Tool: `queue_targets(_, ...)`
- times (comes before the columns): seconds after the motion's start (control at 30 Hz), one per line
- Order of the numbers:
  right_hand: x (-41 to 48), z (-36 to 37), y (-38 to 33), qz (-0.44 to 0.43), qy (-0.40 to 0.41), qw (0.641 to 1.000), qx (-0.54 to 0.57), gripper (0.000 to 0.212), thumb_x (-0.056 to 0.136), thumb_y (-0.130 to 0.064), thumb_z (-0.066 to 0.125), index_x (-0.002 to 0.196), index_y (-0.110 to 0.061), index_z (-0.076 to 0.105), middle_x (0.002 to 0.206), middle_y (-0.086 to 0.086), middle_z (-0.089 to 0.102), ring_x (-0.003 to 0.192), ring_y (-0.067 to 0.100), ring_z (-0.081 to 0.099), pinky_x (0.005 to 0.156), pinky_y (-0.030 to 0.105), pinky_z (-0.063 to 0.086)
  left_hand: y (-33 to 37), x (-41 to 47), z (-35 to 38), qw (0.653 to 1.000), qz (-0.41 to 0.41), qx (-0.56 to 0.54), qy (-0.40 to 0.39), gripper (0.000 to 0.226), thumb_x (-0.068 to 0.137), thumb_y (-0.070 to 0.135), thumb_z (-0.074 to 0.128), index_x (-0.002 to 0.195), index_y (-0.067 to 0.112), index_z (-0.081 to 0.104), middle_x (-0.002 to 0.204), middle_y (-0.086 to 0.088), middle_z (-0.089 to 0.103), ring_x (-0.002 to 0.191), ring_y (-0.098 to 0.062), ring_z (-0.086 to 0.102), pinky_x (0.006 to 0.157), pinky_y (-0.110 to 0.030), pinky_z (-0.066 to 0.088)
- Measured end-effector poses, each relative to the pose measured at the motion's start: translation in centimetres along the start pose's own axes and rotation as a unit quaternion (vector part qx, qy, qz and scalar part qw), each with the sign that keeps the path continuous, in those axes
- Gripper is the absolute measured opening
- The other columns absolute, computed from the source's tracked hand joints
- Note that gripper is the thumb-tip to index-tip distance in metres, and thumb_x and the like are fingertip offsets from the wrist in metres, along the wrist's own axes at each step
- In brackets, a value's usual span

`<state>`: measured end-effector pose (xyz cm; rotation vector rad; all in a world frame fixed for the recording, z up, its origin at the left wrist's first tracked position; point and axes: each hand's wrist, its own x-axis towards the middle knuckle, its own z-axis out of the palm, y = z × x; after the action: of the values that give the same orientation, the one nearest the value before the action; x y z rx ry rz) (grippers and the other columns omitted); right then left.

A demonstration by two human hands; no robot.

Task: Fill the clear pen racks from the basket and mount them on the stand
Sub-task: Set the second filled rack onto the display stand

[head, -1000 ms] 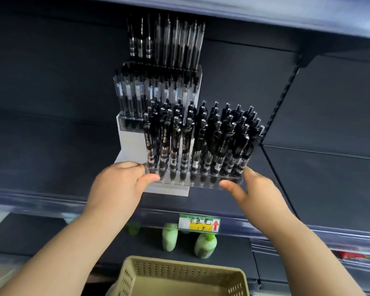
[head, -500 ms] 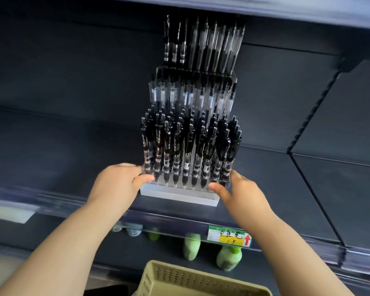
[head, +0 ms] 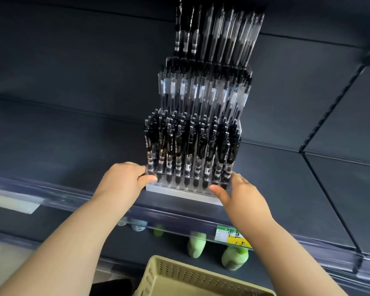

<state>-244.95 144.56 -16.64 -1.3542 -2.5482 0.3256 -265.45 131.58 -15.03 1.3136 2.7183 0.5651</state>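
A clear pen rack (head: 188,180) packed with several black pens (head: 190,144) sits at the lowest step of the white stand (head: 179,192) on the dark shelf. My left hand (head: 122,182) grips the rack's left end, thumb on its front. My right hand (head: 241,193) touches the rack's right end, thumb out in front and fingers spread. Two more filled racks rise behind: a middle rack (head: 203,90) of clear-barrelled pens and a top rack (head: 218,33) of black pens. The beige basket (head: 192,276) is below at the bottom edge; its inside is hidden.
Shelf's front rail (head: 73,195) runs below the stand, carrying a green and yellow price tag (head: 233,237). Green bottles (head: 235,258) stand on the lower shelf behind the basket. An upper shelf (head: 308,16) hangs just above the top pens. A slotted upright (head: 329,107) runs at right.
The front rack has moved left and down from in front of the stand onto its lowest step, now lined up with the racks behind. My right hand's fingers have loosened.
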Motion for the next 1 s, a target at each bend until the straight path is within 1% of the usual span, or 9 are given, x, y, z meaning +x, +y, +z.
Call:
queue_targets(0.1, 0.0, 0.5, 0.2, 0.0, -0.004, 1.0, 0.003, 0.077, 0.084, -0.065, 0.031, 0.142, -0.014, 0.026, 0.138, 0.005, 0.046, 0.124, 0.02, 0.047, 0.084, 0.031, 0.046, -0.1, 0.0, 0.4, 0.999, -0.012, -0.037, 0.016, 0.038, 0.088, 0.046, 0.056, 0.105, 0.015, 0.069, 0.117, -0.003, 0.063, 0.104, -0.022, 0.056, 0.081, -0.028, 0.041)
queue_targets(0.17, 0.0, 0.7, 0.3, -0.001, 0.001, 1.0, -0.001, 0.078, 0.085, -0.065, 0.03, 0.146, -0.017, 0.019, 0.125, 0.003, 0.054, 0.109, 0.02, 0.054, 0.075, 0.03, 0.045, 0.0, 0.0, 0.5, 0.999, -0.02, -0.047, 0.017, 0.036, 0.086, 0.044, 0.06, 0.102, 0.013, 0.069, 0.108, -0.005, 0.066, 0.1, -0.023, 0.058, 0.077, -0.029, 0.042)
queue_targets(0.27, -0.3, 1.2, 0.2, 0.002, 0.015, 1.0, -0.014, 0.076, 0.087, -0.064, 0.031, 0.147, -0.021, 0.014, 0.079, -0.008, 0.046, 0.072, 0.016, 0.049, 0.058, 0.027, 0.037, 0.1, 0.1, 0.5, 0.999, -0.024, -0.042, 0.014, 0.037, 0.083, 0.042, 0.065, 0.067, 0.01, 0.056, 0.069, -0.005, 0.059, 0.064, -0.018, 0.05, 0.055, -0.03, 0.037)
queue_targets(0.37, -0.5, 1.5, 0.2, 0.01, 0.03, 0.999, -0.01, 0.076, 0.086, -0.064, 0.032, 0.147, -0.023, 0.01, 0.068, -0.012, 0.038, 0.065, 0.015, 0.045, 0.052, 0.028, 0.032, 0.4, 0.0, 0.3, 0.997, -0.03, -0.066, 0.008, 0.046, 0.083, 0.037, 0.067, 0.055, 0.016, 0.038, 0.053, 0.001, 0.042, 0.052, -0.013, 0.036, 0.046, -0.028, 0.026)
queue_targets(0.57, -0.5, 1.1, 0.5, -0.033, 0.081, 0.993, -0.081, 0.076, 0.085, -0.067, 0.024, 0.145, -0.021, 0.017, 0.069, -0.013, 0.038, 0.068, 0.014, 0.041, 0.06, 0.028, 0.032, 0.5, 0.0, 0.1, 0.998, -0.019, -0.064, -0.006, 0.039, 0.087, 0.035, 0.062, 0.06, 0.016, 0.041, 0.061, 0.002, 0.046, 0.059, -0.013, 0.042, 0.049, -0.025, 0.029)
queue_targets(0.67, -0.2, 0.9, 0.9, -0.073, 0.11, 0.981, -0.144, 0.08, 0.084, -0.068, 0.017, 0.146, -0.018, 0.017, 0.09, -0.01, 0.058, 0.095, 0.014, 0.054, 0.067, 0.028, 0.036, 0.6, 0.0, 0.2, 0.998, -0.021, -0.049, -0.013, 0.036, 0.089, 0.037, 0.059, 0.07, 0.013, 0.04, 0.067, 0.003, 0.046, 0.068, -0.018, 0.044, 0.052, -0.027, 0.029)
queue_targets(0.77, 0.0, 0.8, 1.0, -0.079, 0.093, 0.978, -0.17, 0.081, 0.085, -0.068, 0.017, 0.147, -0.017, 0.014, 0.104, -0.01, 0.061, 0.108, 0.014, 0.053, 0.073, 0.029, 0.038, 0.7, 0.0, 0.3, 0.999, -0.017, -0.023, -0.017, 0.036, 0.091, 0.038, 0.056, 0.067, 0.016, 0.042, 0.069, 0.001, 0.045, 0.075, -0.021, 0.047, 0.058, -0.029, 0.029)
queue_targets(0.9, 0.1, 0.7, 0.9, -0.088, 0.063, 0.968, -0.225, 0.072, 0.089, -0.066, 0.018, 0.144, -0.019, 0.022, 0.107, -0.009, 0.061, 0.103, 0.017, 0.055, 0.071, 0.03, 0.036, 0.8, 0.0, 0.6, 0.999, -0.013, -0.033, -0.002, 0.034, 0.092, 0.039, 0.054, 0.106, 0.009, 0.063, 0.085, -0.003, 0.054, 0.082, -0.021, 0.049, 0.066, -0.029, 0.036)
queue_targets(1.0, 0.1, 0.9, 1.1, -0.089, 0.066, 0.967, -0.232, 0.071, 0.089, -0.066, 0.018, 0.142, -0.019, 0.025, 0.111, -0.009, 0.061, 0.102, 0.017, 0.055, 0.07, 0.03, 0.035, 0.7, -0.2, 0.8, 0.998, -0.023, -0.057, 0.017, 0.038, 0.089, 0.04, 0.058, 0.112, 0.01, 0.063, 0.085, -0.002, 0.055, 0.08, -0.019, 0.048, 0.066, -0.027, 0.035)
